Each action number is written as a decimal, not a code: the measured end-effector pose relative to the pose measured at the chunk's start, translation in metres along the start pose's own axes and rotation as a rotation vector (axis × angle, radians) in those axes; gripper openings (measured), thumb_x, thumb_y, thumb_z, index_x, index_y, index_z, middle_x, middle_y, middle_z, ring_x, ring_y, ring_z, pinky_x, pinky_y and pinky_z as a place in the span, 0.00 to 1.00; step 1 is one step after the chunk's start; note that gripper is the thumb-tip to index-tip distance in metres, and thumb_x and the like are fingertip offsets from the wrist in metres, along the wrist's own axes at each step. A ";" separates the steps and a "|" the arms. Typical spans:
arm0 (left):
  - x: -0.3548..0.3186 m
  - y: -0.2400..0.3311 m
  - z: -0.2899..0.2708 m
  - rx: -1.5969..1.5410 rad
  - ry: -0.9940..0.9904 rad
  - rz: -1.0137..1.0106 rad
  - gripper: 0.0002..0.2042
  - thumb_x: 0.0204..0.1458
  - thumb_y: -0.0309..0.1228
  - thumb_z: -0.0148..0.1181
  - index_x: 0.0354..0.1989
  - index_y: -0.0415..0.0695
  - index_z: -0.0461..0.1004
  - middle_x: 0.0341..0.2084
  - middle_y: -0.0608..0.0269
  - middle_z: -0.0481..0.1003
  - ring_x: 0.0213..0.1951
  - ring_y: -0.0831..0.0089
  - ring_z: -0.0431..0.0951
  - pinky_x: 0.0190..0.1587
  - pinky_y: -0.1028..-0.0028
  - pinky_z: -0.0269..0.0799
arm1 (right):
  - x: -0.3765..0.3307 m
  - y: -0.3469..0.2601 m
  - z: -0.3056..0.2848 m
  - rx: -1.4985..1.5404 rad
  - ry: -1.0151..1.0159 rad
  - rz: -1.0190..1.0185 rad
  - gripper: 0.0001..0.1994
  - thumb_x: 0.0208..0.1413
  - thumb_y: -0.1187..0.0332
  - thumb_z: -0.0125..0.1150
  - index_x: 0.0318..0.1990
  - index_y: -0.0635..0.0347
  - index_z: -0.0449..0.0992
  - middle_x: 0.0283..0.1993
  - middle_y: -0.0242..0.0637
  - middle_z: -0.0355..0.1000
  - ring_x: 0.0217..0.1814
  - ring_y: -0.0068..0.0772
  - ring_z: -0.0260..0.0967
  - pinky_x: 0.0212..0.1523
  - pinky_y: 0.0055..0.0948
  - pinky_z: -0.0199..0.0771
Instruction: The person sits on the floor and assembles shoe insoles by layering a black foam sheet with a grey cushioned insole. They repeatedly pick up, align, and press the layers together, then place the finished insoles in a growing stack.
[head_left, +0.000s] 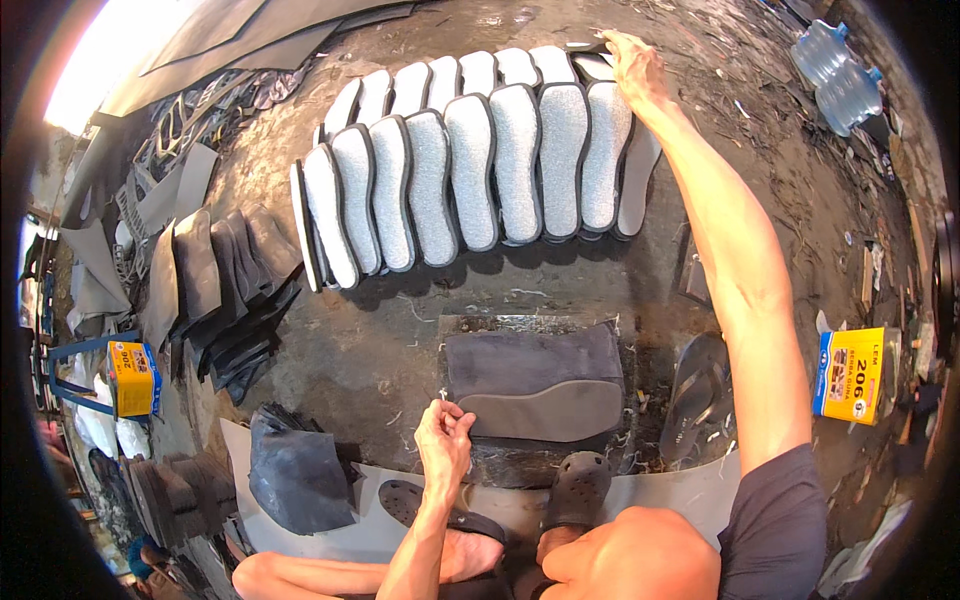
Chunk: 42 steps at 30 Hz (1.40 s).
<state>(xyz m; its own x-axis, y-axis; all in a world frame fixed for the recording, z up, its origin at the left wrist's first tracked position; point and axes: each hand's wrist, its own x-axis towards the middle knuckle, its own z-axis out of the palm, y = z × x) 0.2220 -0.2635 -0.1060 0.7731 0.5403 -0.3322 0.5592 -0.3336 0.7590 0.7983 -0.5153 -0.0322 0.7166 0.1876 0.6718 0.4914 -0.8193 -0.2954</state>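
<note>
A grey-brown shoe sole [540, 411] lies flat in front of me, over the lower part of a dark rubber sheet [530, 360]. My left hand [443, 437] is at the sole's left tip, its fingers pressed together; whatever they pinch is too small to make out. Stretched far forward, my right hand [636, 70] has its fingers curled over the top end of a sole [594, 67] at the right end of the back row. Two overlapping rows of soles with pale speckled faces and dark edges, such as this front-row sole [470, 170], lean against one another.
Dark rubber pieces [215, 280] are stacked at the left, and more sheets [300, 475] lie nearer me. A dark sandal [697, 395] sits right of the work spot. Yellow-and-blue boxes [850, 375] stand on both sides. Clear plastic bottles [838, 78] lie far right.
</note>
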 end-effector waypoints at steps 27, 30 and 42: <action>-0.005 0.037 -0.005 -0.795 -0.036 -0.101 0.19 0.73 0.30 0.63 0.69 0.42 0.74 0.57 0.63 0.80 0.59 0.76 0.77 0.63 0.71 0.74 | -0.384 -0.196 -0.242 0.976 -0.526 1.090 0.20 0.76 0.63 0.64 0.68 0.64 0.75 0.45 0.36 0.73 0.46 0.25 0.78 0.42 0.35 0.93; -0.026 0.023 -0.004 -0.424 -0.142 -0.029 0.22 0.72 0.25 0.59 0.74 0.42 0.73 0.57 0.63 0.77 0.57 0.75 0.76 0.62 0.72 0.73 | -0.416 -0.202 -0.257 0.838 -0.419 1.167 0.19 0.75 0.65 0.65 0.68 0.61 0.79 0.44 0.32 0.73 0.43 0.21 0.75 0.41 0.31 0.92; 0.039 0.090 -0.009 -0.322 -0.470 -0.112 0.24 0.70 0.41 0.67 0.68 0.41 0.76 0.53 0.61 0.82 0.52 0.71 0.81 0.56 0.67 0.77 | -0.406 -0.162 -0.258 0.945 -0.323 1.260 0.21 0.75 0.62 0.66 0.70 0.59 0.79 0.45 0.25 0.72 0.40 0.15 0.68 0.39 0.27 0.89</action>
<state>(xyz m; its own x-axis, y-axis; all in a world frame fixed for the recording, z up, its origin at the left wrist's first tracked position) 0.2999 -0.2655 -0.0463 0.8053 0.1332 -0.5777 0.5832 -0.0023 0.8124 0.3005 -0.5985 -0.0821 0.8908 -0.1134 -0.4401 -0.4365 0.0558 -0.8980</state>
